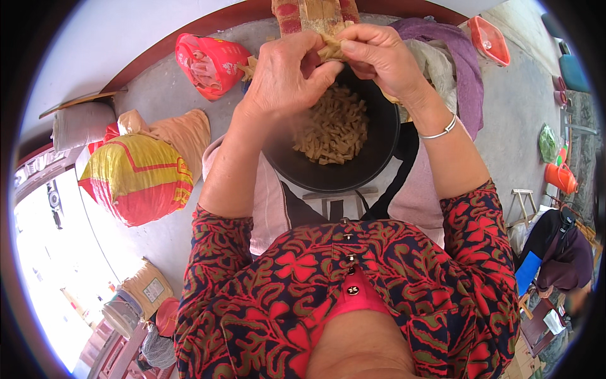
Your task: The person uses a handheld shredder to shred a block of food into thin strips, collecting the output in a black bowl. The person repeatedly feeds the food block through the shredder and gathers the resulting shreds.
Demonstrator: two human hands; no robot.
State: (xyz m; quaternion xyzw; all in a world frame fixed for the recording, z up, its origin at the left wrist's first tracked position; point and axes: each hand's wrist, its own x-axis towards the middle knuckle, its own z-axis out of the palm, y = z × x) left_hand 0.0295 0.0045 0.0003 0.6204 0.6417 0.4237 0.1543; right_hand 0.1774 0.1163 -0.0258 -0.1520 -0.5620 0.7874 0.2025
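My left hand [289, 71] and my right hand [378, 57] meet above a black basin [331, 182], both pinching a yellowish-brown folded strip [333, 49] between thumb and fingers. Its material I cannot tell for certain. Inside the basin lies a heap of small brown folded pieces [334, 128]. Beyond my hands stands a wooden board [321, 14] with a red-and-tan patterned cloth beside it. A silver bangle [440, 130] circles my right wrist.
A red plastic bag [210, 64] stands left of the basin, with a yellow-and-red sack [137, 177] farther left. Purple cloth [466, 90] lies to the right, near a red plastic basket [490, 40]. Another person [565, 260] is at the far right. A small stool [338, 195] is below the basin.
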